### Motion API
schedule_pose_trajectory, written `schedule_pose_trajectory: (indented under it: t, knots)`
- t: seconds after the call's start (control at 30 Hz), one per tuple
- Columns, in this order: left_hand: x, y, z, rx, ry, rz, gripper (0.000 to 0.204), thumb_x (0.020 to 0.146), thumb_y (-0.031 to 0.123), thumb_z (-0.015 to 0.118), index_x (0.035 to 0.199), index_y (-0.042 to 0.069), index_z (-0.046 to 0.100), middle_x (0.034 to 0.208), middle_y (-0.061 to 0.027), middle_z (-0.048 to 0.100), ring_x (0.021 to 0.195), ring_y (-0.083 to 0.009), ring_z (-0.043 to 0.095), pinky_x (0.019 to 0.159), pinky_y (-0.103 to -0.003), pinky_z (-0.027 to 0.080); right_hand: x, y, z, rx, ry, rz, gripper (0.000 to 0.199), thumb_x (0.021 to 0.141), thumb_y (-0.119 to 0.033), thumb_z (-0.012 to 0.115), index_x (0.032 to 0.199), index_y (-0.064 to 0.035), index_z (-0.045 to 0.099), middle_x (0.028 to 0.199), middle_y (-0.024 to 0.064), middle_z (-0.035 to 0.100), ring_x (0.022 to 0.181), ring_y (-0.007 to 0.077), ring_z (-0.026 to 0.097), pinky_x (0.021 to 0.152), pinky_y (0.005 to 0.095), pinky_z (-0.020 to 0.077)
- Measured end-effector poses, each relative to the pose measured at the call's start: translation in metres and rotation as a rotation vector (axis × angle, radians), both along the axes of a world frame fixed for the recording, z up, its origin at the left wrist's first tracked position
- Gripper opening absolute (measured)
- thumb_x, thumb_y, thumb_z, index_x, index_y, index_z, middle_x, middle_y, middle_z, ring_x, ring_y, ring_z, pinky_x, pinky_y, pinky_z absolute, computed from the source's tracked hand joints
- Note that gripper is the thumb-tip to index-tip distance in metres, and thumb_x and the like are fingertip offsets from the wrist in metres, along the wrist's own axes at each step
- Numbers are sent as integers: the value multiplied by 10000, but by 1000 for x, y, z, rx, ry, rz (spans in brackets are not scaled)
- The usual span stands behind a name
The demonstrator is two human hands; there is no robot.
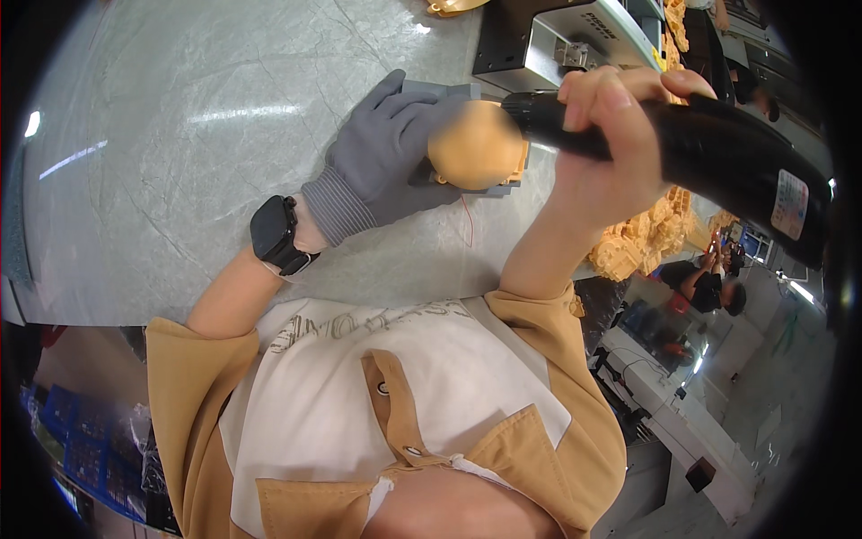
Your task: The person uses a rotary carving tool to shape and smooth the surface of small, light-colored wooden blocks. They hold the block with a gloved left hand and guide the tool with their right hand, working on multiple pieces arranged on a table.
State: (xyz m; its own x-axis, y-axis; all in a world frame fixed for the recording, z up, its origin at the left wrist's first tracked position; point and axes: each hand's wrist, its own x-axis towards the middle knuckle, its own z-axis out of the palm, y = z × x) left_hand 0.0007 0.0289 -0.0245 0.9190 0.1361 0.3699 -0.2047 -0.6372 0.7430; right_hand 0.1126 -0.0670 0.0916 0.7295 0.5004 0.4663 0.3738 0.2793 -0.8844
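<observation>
My left hand (382,148), in a grey knit glove, is closed against the left side of an orange-yellow rounded plastic part (478,148). That part looks blurred and sits on a dark grey block-like fixture (498,190) on the table; some of the fingertips are hidden behind it. My bare right hand (620,135) wraps around a long black electric screwdriver (718,148), held slanting with its ribbed front end at the part's upper right edge. Its bit is not visible. A thin red wire (469,223) hangs from below the part onto the table.
A grey stone-like table (206,171) spreads out to the left. Many orange-yellow plastic parts (642,238) are heaped right of my right forearm. A metal-cased machine (566,45) stands at the far right, and another yellow piece (456,7) lies beyond. Another person (705,286) works farther right.
</observation>
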Motion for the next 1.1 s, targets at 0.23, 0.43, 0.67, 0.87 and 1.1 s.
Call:
schedule_pose_trajectory:
  t: [0.23,0.43,0.67,0.87,1.1]
  knots:
    - [1,2,1,-17,14,-11,862,601,254,790,1340,149,358,1186,-74,522,1088,-257,505,1039,-466,295,1,2,1,-24,19,1,390,704,77,496,1068,-41,420,621,95,500,496,197,464,594,379,433]
    - [2,3,0,-27,13,-8,842,603,231,787,1330,146,371,1186,-72,521,1090,-253,505,1039,-469,295,10,4,-6,108,89,100,369,698,85,514,1031,-50,429,641,104,511,500,198,469,595,382,429]
    - [2,2,1,36,-36,34,771,591,383,786,1227,118,439,1081,-67,555,1035,-222,534,1020,-450,344,11,6,-9,74,130,138,343,708,101,521,997,-56,425,652,113,513,503,196,470,596,387,426]
    - [1,1,-1,12,-40,38,762,592,368,788,1221,115,440,1084,-72,554,1041,-227,529,1020,-449,342,13,5,-15,98,137,122,341,714,100,522,999,-58,422,650,111,512,498,193,467,571,375,423]
    - [-1,1,1,-24,4,-22,789,615,261,785,1285,103,399,1209,-76,513,1105,-272,498,1041,-475,283,11,-1,-17,175,227,15,283,713,48,540,967,-20,436,627,82,499,518,173,482,581,329,432]
